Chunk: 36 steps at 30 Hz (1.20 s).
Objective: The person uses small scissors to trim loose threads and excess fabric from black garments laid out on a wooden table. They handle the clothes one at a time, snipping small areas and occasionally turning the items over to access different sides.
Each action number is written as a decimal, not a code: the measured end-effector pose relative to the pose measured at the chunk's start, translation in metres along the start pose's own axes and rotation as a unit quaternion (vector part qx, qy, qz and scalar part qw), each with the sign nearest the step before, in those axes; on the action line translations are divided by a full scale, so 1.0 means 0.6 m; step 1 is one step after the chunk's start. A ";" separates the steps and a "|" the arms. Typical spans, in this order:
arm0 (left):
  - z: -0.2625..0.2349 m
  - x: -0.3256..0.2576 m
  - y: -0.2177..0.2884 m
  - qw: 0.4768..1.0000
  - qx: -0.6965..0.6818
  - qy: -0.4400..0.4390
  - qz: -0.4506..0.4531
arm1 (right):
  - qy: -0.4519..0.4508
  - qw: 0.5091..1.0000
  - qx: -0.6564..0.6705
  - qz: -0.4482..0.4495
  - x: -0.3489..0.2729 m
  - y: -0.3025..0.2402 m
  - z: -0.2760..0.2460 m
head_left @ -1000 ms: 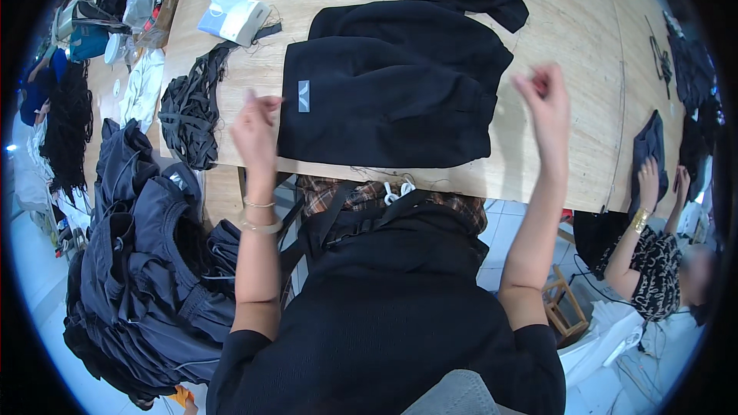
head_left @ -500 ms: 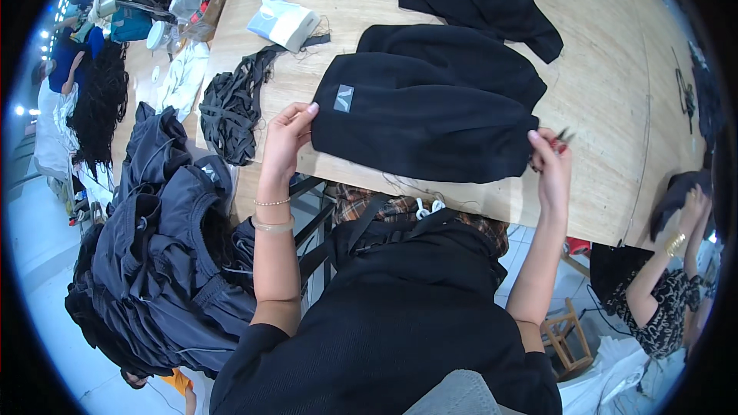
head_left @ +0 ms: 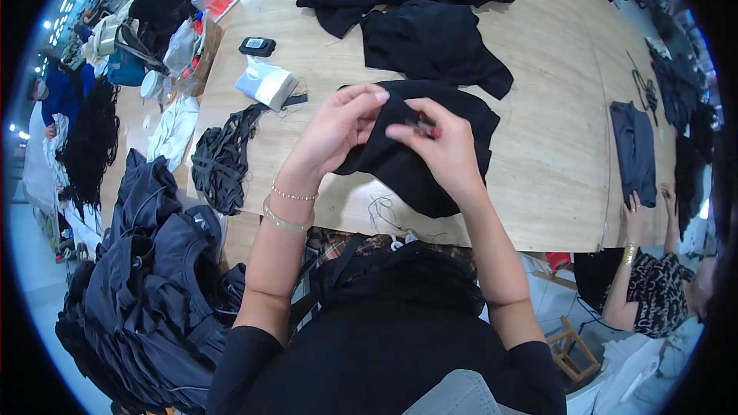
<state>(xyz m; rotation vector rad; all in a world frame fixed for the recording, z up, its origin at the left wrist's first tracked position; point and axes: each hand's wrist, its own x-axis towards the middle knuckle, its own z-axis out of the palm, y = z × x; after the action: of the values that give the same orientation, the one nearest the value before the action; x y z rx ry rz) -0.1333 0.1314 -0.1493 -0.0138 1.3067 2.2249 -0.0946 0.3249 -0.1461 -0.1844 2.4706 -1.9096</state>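
Note:
A black cloth piece [head_left: 419, 180] hangs in folds from my hands at the near edge of the table. My left hand [head_left: 334, 127] pinches its raised edge between thumb and fingers. Close beside it on the right, my right hand [head_left: 446, 142] curls around small red-handled thread snips [head_left: 427, 130], blurred and partly covered by the fingers. The thumb and forefinger of that hand also come up against the cloth; whether they grip it, I cannot tell. Behind lies another black cloth piece [head_left: 434, 42], flat on the wooden table [head_left: 553, 146].
Dark strips [head_left: 223, 157] lie tangled at left, near a tissue packet [head_left: 265, 83] and a small black device [head_left: 257, 46]. Grey-blue garments [head_left: 146, 284] are heaped to my left. At right, a co-worker's hand [head_left: 634, 215] touches a folded dark garment [head_left: 634, 154]. Loose threads [head_left: 382, 211] lie before me.
My hands have come together from the cloth's two ends, and the cloth is now lifted and bunched between them. Its light grey patch no longer shows. The co-worker's hands have moved onto a folded garment.

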 end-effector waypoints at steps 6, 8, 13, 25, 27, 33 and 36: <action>0.007 0.007 0.036 0.962 0.264 -0.061 -0.046 | 0.209 0.964 0.161 0.022 0.066 0.029 -0.075; -0.015 0.000 0.027 0.930 0.352 -0.095 -0.034 | 0.223 0.955 0.185 0.065 0.079 0.017 -0.119; -0.015 -0.013 0.029 0.927 0.368 -0.022 -0.076 | 0.197 0.961 0.185 0.057 0.070 0.003 -0.157; -0.039 0.008 -0.086 0.983 0.026 0.172 -0.058 | -0.247 0.960 -0.107 -0.081 -0.148 0.045 -0.025; -0.018 -0.013 -0.089 0.994 0.003 0.104 -0.015 | -0.231 0.971 -0.055 0.003 -0.148 0.053 -0.036; 0.008 -0.051 -0.104 0.996 -0.050 0.065 0.024 | -0.013 0.999 -0.021 0.031 -0.115 0.060 -0.053; 0.020 -0.060 -0.104 0.994 -0.053 0.094 0.013 | 0.040 0.998 -0.039 -0.036 -0.085 0.042 -0.042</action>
<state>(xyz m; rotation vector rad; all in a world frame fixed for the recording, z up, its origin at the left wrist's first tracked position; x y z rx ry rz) -0.0710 0.1478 -0.1831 -0.2524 1.2903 2.3594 -0.0480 0.3606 -0.1672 -0.2041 2.6274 -1.8841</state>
